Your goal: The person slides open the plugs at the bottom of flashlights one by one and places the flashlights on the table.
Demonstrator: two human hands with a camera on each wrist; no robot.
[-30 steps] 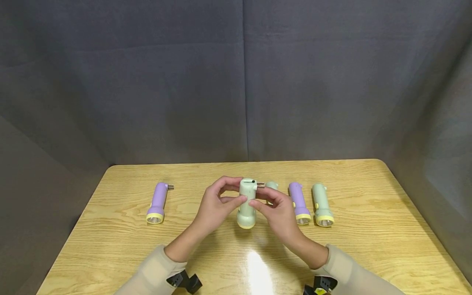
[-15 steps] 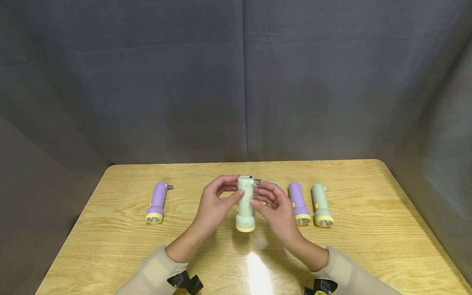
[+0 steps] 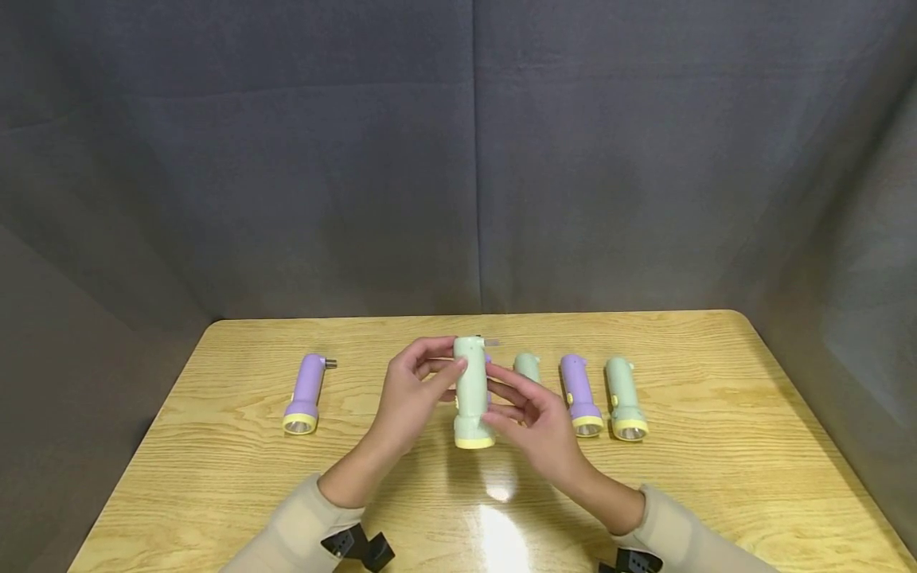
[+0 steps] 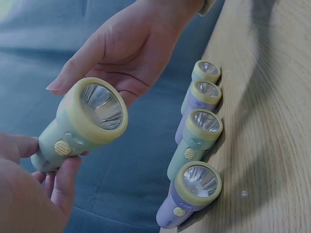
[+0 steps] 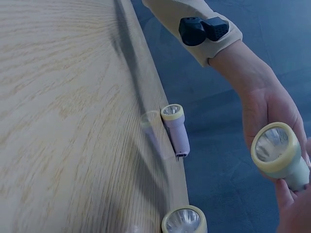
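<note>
A pale green flashlight [image 3: 471, 394] with a yellow rim stands upright between my hands, lens end down, above the table. Metal prongs [image 3: 492, 343] stick out sideways from its top. My left hand [image 3: 407, 391] grips the upper, tail end, its thumb on the near face and its fingers behind. Lower down, my right hand [image 3: 536, 420] has its thumb at the flared head and curled fingers behind the body. In the left wrist view the held flashlight [image 4: 92, 116] shows its lens and yellow switch; the right hand [image 4: 127, 53] reaches around its head end.
Behind the right hand lie a green flashlight [image 3: 527, 366], a purple one [image 3: 579, 390] and another green one [image 3: 625, 394]. A further purple flashlight [image 4: 189, 196] is mostly hidden behind the held one. To the left lies a purple flashlight [image 3: 308, 390] with prongs out. Grey curtains [image 3: 358, 199] surround the wooden table [image 3: 215, 469].
The held green flashlight has tipped so its long side faces me, and shifted slightly up and left. My right thumb has slid down towards its head. The flashlights on the table stay put.
</note>
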